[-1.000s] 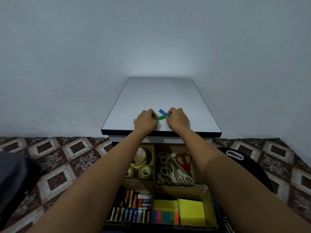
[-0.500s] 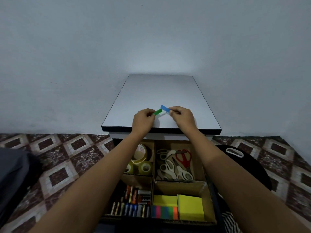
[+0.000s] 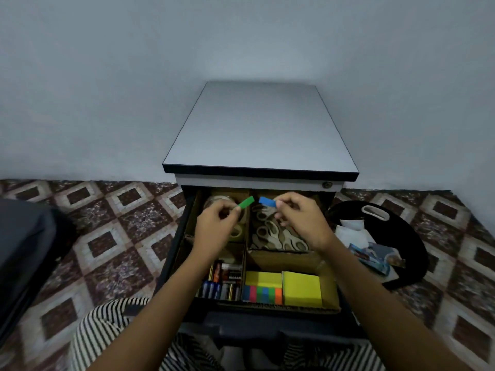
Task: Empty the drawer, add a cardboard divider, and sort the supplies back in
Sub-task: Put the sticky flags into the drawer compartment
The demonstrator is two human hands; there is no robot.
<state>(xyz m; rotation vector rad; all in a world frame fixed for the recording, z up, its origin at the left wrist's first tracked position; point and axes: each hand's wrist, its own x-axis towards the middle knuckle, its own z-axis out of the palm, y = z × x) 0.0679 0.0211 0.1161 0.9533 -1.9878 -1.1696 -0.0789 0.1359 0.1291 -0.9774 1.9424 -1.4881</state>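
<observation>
Green paper strip (image 3: 247, 202) pinched by your left hand (image 3: 214, 231), blue paper strip (image 3: 267, 201) by your right hand (image 3: 305, 223), now lowered from grey cabinet top (image 3: 257, 129) over the open drawer (image 3: 171, 259): sorting probably nearly done.

Drawer (image 3: 174, 253) open from above. Left hand (image 3: 214, 228) pinching green tab (image 3: 246, 203) and right hand (image 3: 305, 223) pinching blue tab (image 3: 267, 201) hang over back compartments, partly blocking tape rolls (image 3: 214, 202) and scissors (image 3: 270, 231). Batteries (image 3: 222, 285) and sticky notes (image 3: 301, 289) in front lie exposed between forearms. Cardboard divider (image 3: 245, 263) walls split them. Black bag (image 3: 409, 236) stands just right.
</observation>
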